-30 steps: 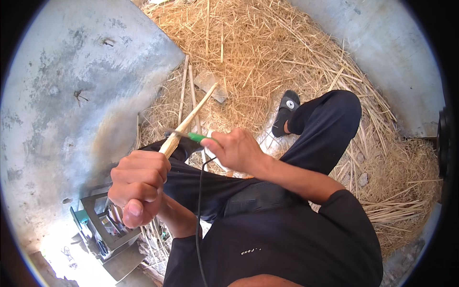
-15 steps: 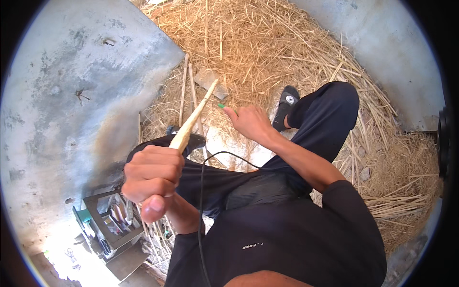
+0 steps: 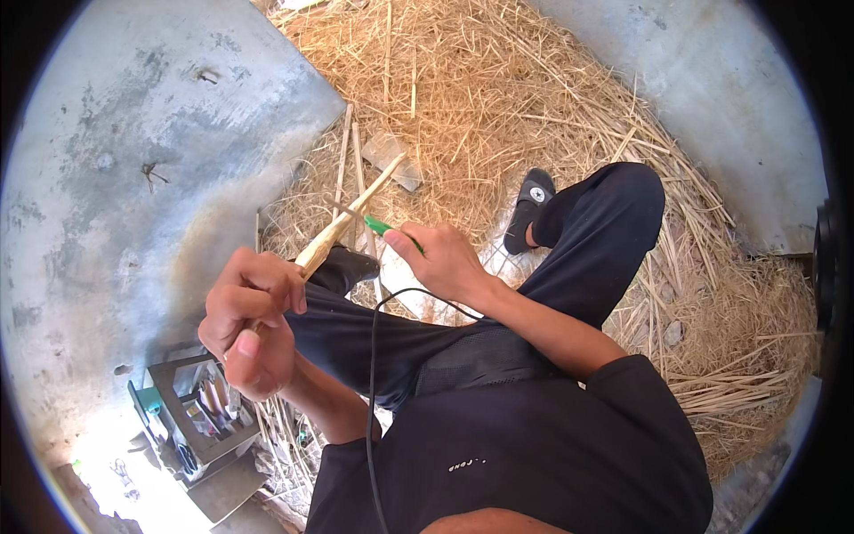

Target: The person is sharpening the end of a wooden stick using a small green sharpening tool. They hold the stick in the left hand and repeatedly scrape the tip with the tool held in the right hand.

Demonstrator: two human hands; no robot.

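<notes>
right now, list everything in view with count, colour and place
stick: one, pale yellow, slanting up, left of centre
knife: one, green handle, blade by the stick
cable: one, black, lower centre
straw: uncountable, golden, upper centre and right
slab: one, grey-brown, behind the stick's tip
walls: two, blue-grey, left and upper right
box: one, grey-brown, lower left
stones: at least one, grey, right
trousers: one pair, dark, centre
shirt: one, black, bottom centre
shoes: two, dark, centre
left hand: one, bare, fingers around the stick
right hand: one, bare, fingers around the knife
</notes>
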